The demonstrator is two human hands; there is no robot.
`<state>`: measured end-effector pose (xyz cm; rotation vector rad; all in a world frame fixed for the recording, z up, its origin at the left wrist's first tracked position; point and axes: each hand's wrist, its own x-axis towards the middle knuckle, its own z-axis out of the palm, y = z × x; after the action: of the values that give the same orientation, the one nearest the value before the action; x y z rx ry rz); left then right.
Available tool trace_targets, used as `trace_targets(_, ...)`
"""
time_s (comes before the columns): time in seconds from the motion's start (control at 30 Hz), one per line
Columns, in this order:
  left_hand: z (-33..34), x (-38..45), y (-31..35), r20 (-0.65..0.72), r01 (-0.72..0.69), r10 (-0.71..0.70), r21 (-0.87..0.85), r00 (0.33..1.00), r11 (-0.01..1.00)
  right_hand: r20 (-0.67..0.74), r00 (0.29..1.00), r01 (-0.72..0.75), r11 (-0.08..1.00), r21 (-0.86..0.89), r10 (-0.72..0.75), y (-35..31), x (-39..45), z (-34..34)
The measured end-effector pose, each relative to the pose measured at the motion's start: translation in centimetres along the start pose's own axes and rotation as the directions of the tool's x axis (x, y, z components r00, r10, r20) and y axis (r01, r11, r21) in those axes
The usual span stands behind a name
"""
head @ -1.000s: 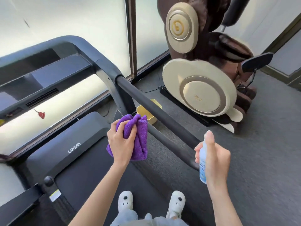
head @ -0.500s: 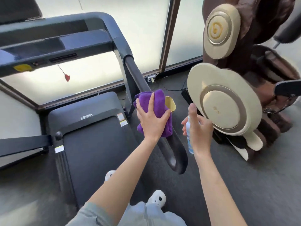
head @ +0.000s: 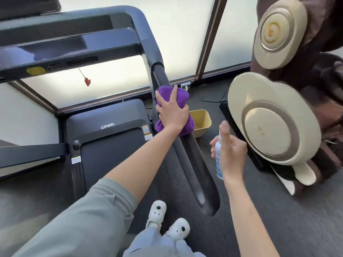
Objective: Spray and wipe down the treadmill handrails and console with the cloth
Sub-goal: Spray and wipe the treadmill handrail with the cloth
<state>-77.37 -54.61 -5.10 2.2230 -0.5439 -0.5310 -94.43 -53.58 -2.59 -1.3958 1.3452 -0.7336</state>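
Note:
A purple cloth (head: 181,97) is wrapped over the treadmill's right handrail (head: 191,164), a dark padded bar running from the upright down toward me. My left hand (head: 171,112) grips the cloth around that rail, about a third of the way down. My right hand (head: 232,154) holds a small white spray bottle (head: 218,160) upright to the right of the rail, forefinger raised over its top. The dark console (head: 70,47) spans the upper left. The left handrail (head: 31,154) shows at the left edge.
I stand on the treadmill belt (head: 111,154) in white shoes. A yellow bin (head: 201,121) sits on the floor just right of the rail. A big brown and cream massage chair (head: 274,117) fills the right side. Frosted windows are ahead, with a cable on the floor.
My left hand went from holding the cloth beside the rail to wrapping it over the rail, now slightly higher. The right hand with the bottle stays beside the rail. My view has turned left.

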Motion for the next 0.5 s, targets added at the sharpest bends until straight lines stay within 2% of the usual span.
trace_targets(0.23,-2.4,8.0,1.2,0.008,-0.017,0.016,0.052,1.000,0.999,0.027,0.999,0.044,0.999,0.019,-0.045,-2.0,2.4,1.6)
trace_targets(0.33,-2.3,6.7,1.2,0.005,-0.058,0.058,0.045,0.998,0.997,0.029,0.998,0.060,0.997,0.046,-0.062,-2.5,2.5,1.5)
trace_targets(0.5,-0.8,1.0,-1.2,-0.045,-0.192,0.189,-0.083,0.981,0.978,0.040,0.996,0.071,0.996,0.061,-0.074,-2.6,1.6,0.9)
